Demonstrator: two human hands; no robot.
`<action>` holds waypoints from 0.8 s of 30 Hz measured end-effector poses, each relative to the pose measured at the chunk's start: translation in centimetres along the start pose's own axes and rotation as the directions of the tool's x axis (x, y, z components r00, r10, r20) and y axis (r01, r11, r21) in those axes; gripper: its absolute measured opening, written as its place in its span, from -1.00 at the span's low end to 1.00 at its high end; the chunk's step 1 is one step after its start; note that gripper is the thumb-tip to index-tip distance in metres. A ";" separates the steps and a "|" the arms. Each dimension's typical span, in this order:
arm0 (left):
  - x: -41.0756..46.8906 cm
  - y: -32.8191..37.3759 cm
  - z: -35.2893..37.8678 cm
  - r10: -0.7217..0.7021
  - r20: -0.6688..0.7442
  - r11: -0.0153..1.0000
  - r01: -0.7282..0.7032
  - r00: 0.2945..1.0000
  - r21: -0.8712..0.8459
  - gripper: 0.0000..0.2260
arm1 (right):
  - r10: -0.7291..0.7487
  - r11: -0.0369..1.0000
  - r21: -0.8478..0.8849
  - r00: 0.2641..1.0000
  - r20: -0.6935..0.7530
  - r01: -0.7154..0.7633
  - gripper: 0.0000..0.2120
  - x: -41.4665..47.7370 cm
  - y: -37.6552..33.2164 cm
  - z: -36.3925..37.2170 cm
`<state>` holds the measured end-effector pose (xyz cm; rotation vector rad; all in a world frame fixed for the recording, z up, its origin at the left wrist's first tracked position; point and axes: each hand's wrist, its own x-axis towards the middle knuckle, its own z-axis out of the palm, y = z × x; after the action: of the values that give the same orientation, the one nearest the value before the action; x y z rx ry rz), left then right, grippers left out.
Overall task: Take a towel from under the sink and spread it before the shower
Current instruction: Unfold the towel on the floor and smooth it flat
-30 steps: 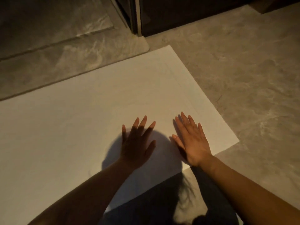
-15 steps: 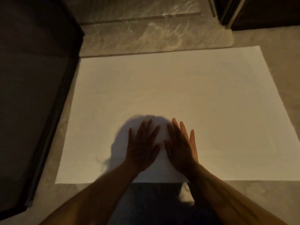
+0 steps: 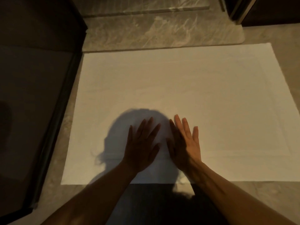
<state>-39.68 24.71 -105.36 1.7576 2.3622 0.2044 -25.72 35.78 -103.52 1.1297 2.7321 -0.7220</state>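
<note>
Now the white towel (image 3: 162, 88) lies fully opened on the stone floor (image 3: 267, 198), its far edge along the raised marble step (image 3: 146, 33) of what is probably the shower, though the dim light leaves that unsure. Both the left hand (image 3: 141, 146) and the right hand (image 3: 185, 143) rest flat on its near middle, fingers spread, gripping nothing. A second ago they were nearer its right corner; having slid to the centre, they suggest only final smoothing remains. Dark panelling (image 3: 32, 95) borders the left.

Flat white cloth towel (image 3: 162, 88), matt and smooth-looking; grey veined stone floor (image 3: 267, 197), slight sheen; raised marbled stone threshold (image 3: 146, 30), glossier; dark matt panel (image 3: 32, 111) left.
</note>
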 end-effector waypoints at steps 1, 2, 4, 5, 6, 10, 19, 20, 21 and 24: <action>-0.4 -0.6 -0.5 -0.035 -0.007 0.999 0.035 0.999 -0.005 -0.45 | -0.021 1.000 0.020 1.000 -0.022 0.021 -0.38 0.4 -0.9 0.0; -1.0 -1.2 -1.0 -0.076 -0.015 0.997 0.076 0.997 -0.011 -0.44 | -0.048 0.998 0.028 0.997 -0.058 0.050 -0.39 0.8 -1.9 0.1; -2.2 -2.8 -1.4 -0.153 -0.026 0.988 0.152 0.988 -0.038 -0.44 | -0.084 0.996 -0.005 0.992 -0.097 0.084 -0.43 1.7 -3.8 0.4; -2.7 -3.5 -1.4 -0.186 -0.014 0.981 0.185 0.982 -0.056 -0.44 | -0.092 0.996 -0.031 0.992 -0.089 0.089 -0.44 1.9 -4.7 0.8; -3.2 -4.2 -1.3 -0.211 0.005 0.976 0.211 0.978 -0.059 -0.44 | -0.098 0.994 -0.055 0.993 -0.062 0.095 -0.44 2.2 -5.4 1.3; -4.5 -6.2 -0.5 -0.249 0.020 0.968 0.249 0.968 -0.017 -0.42 | -0.151 0.985 -0.080 0.988 0.014 0.152 -0.44 2.2 -5.9 3.8; -7.3 -11.0 -1.8 -0.338 -0.038 0.941 0.337 0.940 -0.032 -0.48 | -0.135 0.977 -0.163 0.990 0.027 0.138 -0.41 2.3 -6.3 3.0; -7.7 -11.5 -1.9 -0.353 -0.038 0.935 0.352 0.935 -0.036 -0.48 | -0.129 0.977 -0.167 0.991 0.035 0.133 -0.41 2.3 -6.3 3.2; -8.0 -11.9 -1.9 -0.372 -0.034 0.928 0.371 0.927 -0.045 -0.48 | -0.125 0.978 -0.163 0.992 0.030 0.128 -0.42 2.4 -6.2 3.3; -8.6 -12.7 -2.0 -0.418 -0.002 0.908 0.417 0.909 -0.041 -0.46 | -0.119 0.975 -0.181 0.991 0.055 0.127 -0.43 2.4 -6.2 3.4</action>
<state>-49.56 12.87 -105.60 1.1909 2.6491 0.1936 -32.06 31.96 -104.78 0.9023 2.7817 -0.4869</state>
